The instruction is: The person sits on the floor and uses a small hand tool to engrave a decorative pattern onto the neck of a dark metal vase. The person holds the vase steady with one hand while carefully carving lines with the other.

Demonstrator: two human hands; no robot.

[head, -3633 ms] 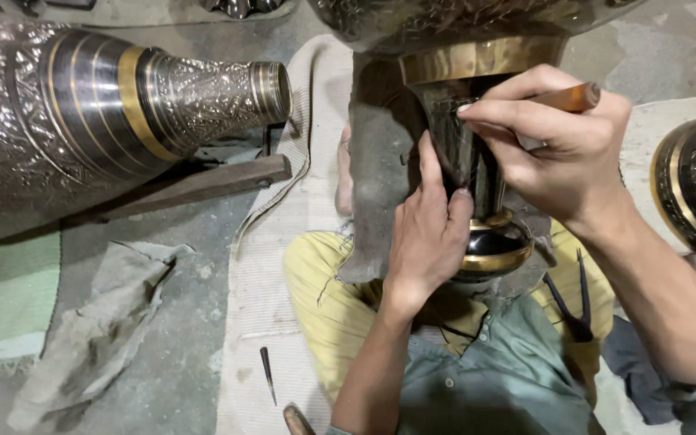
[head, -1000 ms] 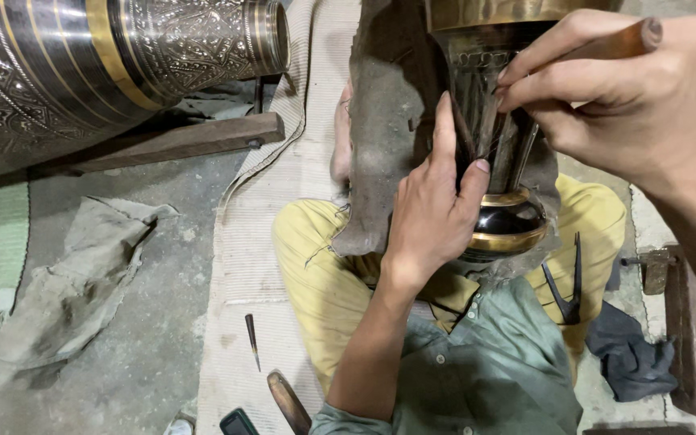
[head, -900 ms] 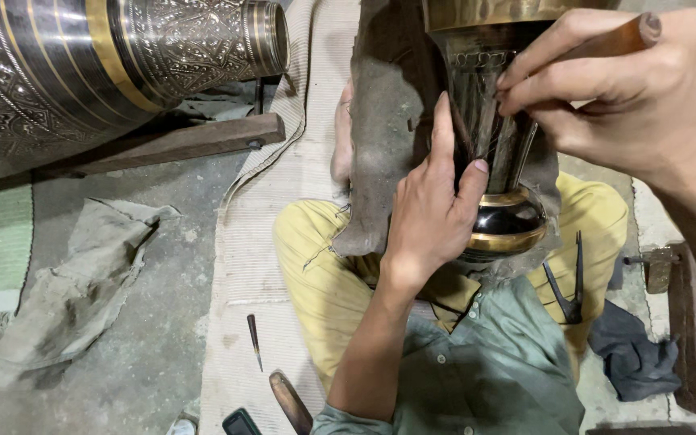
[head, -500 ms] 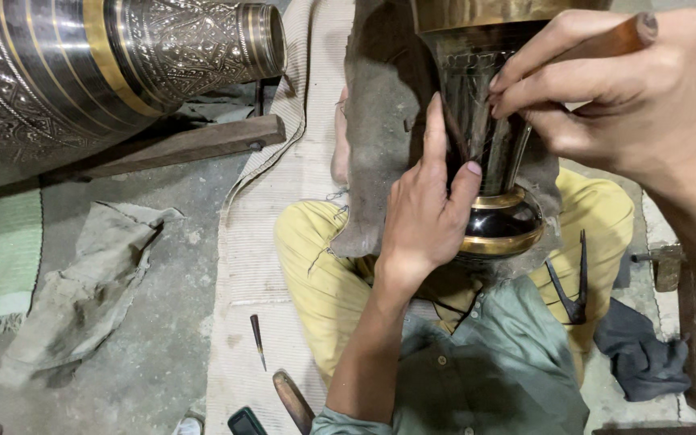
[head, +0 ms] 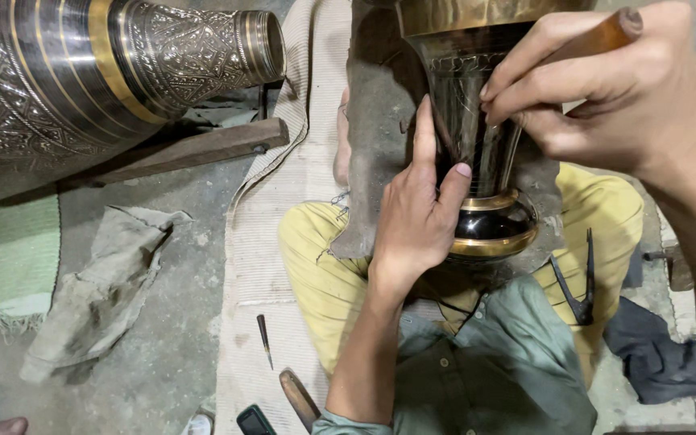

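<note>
A dark metal vase (head: 485, 221) with brass bands and fine engraved lines lies across my lap, over a grey cloth (head: 376, 121). My left hand (head: 420, 213) presses flat against the vase's narrow neck, thumb and fingers spread along it. My right hand (head: 606, 89) grips a wooden-handled engraving tool (head: 606, 32), its tip hidden behind my fingers at the neck of the vase. My legs in yellow trousers (head: 316, 266) are folded beneath the vase.
A large engraved vase (head: 106, 72) lies on its side at the upper left on a wooden block (head: 203, 149). A crumpled rag (head: 98, 290) lies on the concrete floor. On the woven mat (head: 263, 258): a small chisel (head: 264, 338) and a wooden handle (head: 300, 399). Metal dividers (head: 577, 282) and a dark cloth (head: 658, 358) lie at the right.
My view has shifted slightly. Both hands stay on the vase's neck; the right hand with the tool has edged a little along the engraved surface.
</note>
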